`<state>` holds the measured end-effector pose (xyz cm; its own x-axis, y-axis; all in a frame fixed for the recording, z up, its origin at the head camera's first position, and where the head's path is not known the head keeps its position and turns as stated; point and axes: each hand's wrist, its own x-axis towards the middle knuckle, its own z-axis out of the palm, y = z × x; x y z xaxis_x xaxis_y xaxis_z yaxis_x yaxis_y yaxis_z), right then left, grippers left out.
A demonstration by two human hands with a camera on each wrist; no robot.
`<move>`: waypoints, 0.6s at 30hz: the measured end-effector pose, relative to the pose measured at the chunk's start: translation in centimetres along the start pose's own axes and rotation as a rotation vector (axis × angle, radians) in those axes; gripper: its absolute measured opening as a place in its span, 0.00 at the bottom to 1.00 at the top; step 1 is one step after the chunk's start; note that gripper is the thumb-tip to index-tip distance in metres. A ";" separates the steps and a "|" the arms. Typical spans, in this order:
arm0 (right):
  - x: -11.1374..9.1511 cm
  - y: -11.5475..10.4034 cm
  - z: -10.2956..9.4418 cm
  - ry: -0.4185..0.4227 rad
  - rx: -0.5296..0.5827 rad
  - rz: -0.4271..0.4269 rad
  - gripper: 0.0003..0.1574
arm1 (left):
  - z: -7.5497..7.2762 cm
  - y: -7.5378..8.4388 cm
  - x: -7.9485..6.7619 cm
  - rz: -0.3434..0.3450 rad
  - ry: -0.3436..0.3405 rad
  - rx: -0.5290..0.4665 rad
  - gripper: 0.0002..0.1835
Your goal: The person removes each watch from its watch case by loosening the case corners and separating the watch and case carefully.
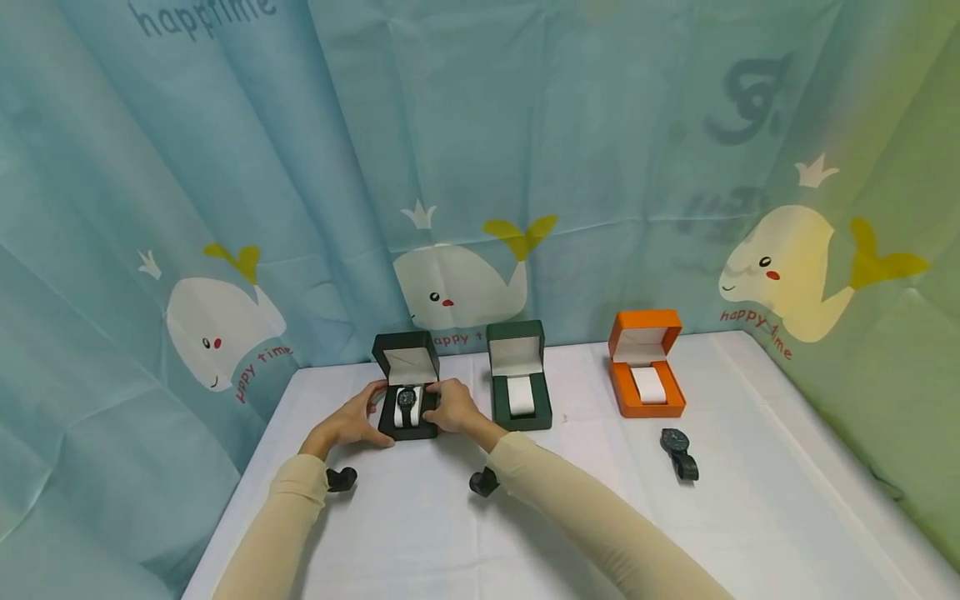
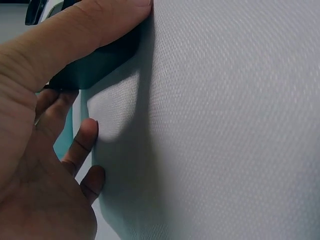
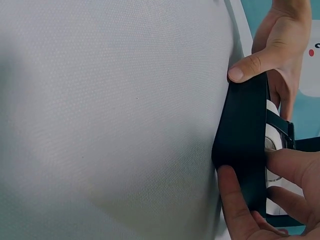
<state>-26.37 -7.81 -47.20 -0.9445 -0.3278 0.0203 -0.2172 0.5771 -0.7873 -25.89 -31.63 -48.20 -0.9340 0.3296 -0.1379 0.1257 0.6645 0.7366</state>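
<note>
A black watch box (image 1: 406, 434) stands on the white table with its lid raised. Inside it, a black-strapped watch (image 1: 407, 400) is wrapped round a white cushion (image 1: 417, 414). My left hand (image 1: 352, 422) grips the box's left side, its thumb (image 2: 95, 25) along the front corner and other fingers behind. From the right, my right hand (image 1: 454, 407) grips the box by its wall. One finger (image 3: 231, 192) presses the outer wall while others reach over the rim beside the cushion. The right wrist view also shows the left thumb (image 3: 247, 67) on the box's far corner.
Right of the hands stands an open green watch box (image 1: 501, 414) with a white cushion. Farther right is an open orange watch box (image 1: 652, 410), also holding a white cushion. Another black watch (image 1: 678, 454) lies before it. A whale-print curtain (image 1: 450, 125) hangs behind the table.
</note>
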 end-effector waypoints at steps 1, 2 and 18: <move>0.0 0.0 0.0 0.001 -0.004 -0.001 0.29 | 0.0 0.1 0.0 0.001 -0.003 -0.004 0.63; 0.1 0.0 0.0 0.002 -0.007 -0.001 0.29 | 0.0 0.2 0.0 0.001 -0.006 -0.008 0.63; -0.2 0.1 -0.2 -0.007 -0.023 -0.004 0.29 | -0.2 0.0 -0.8 0.044 -0.027 -0.133 0.68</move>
<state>-26.25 -7.58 -47.16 -0.9419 -0.3354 0.0187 -0.2264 0.5929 -0.7728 -25.23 -31.97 -47.97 -0.9192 0.3751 -0.1201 0.1188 0.5548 0.8235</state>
